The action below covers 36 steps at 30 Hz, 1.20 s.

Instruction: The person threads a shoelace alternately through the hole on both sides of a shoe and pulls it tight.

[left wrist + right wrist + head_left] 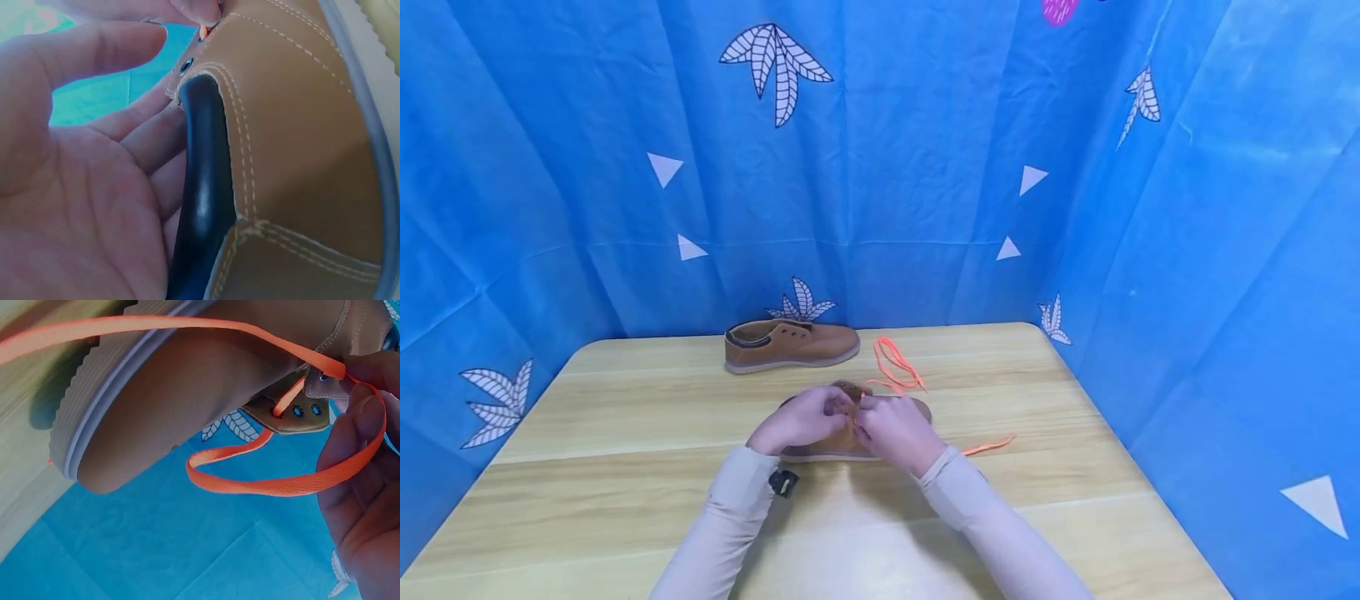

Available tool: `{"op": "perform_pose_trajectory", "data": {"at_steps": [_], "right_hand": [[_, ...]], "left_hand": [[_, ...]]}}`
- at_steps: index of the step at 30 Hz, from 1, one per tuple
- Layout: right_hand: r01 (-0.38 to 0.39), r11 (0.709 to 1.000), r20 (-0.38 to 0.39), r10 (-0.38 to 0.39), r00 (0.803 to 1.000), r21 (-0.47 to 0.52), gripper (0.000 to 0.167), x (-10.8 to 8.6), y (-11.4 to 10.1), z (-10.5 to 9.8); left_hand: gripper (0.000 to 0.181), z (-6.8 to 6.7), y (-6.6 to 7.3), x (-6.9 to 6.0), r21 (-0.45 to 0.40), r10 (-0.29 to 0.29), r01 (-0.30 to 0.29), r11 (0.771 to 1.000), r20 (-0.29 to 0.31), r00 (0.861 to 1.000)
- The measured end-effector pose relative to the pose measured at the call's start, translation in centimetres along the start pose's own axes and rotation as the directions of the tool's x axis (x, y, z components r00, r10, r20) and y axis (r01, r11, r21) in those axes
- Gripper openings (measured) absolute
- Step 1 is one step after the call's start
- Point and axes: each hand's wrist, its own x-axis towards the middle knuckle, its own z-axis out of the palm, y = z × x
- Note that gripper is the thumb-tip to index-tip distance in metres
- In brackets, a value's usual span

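Note:
A brown shoe (831, 447) with pale stitching and a dark collar lining (203, 181) stands on the table beneath both hands. My left hand (805, 418) is at its opening; in the left wrist view the fingers reach behind the eyelet flap, and the thumb stretches out apart from it. By an eyelet, the right hand (897, 427) pinches an orange shoelace (269, 486) between thumb and finger. That lace passes through the far flap (290, 419), loops below the fingers, and another length crosses over the toe. In the head view the hands hide most of the lacing.
Behind lies a second brown shoe (805, 346), no lace visible in its eyelets. A loose orange lace (898, 367) is coiled right of it. One lace end (992, 446) rests on the wooden table (647, 467) beside the right wrist. Blue curtains (910, 167) enclose the table.

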Motion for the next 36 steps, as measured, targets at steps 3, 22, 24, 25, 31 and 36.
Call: {"op": "perform_pose_trajectory", "data": {"at_steps": [3,22,24,25,31,36], "right_hand": [[-0.008,1.000,-0.027,0.008,1.000,-0.023,0.017,0.0,-0.1,0.1],[-0.145,0.915,0.166,0.088,0.982,0.377,0.010,-0.6,3.2,-1.5],[-0.252,0.864,0.261,0.147,0.954,0.436,0.026,-1.3,4.9,-1.8],[-0.319,0.836,0.326,0.180,0.928,0.447,0.037,-1.7,5.7,-1.8],[-0.515,0.698,0.592,0.160,0.789,0.497,0.084,-3.4,7.9,0.1],[-0.412,0.672,0.524,0.042,0.851,0.616,0.083,-3.0,7.7,2.0]], "left_hand": [[0.027,-0.1,0.1,0.4,-0.046,-0.019,0.021,0.999,0.040,0.999],[0.027,-0.1,-0.3,1.3,-0.120,-0.056,0.066,0.991,0.083,0.995],[0.027,0.0,-0.3,1.3,-0.120,-0.070,0.079,0.990,0.074,0.995],[0.026,0.0,-0.3,1.2,-0.119,-0.073,0.080,0.990,0.070,0.995],[0.025,0.2,-0.5,1.1,-0.123,-0.068,0.074,0.990,0.056,0.996],[0.024,0.1,-0.4,0.9,-0.112,-0.089,0.091,0.989,0.024,0.996]]}}
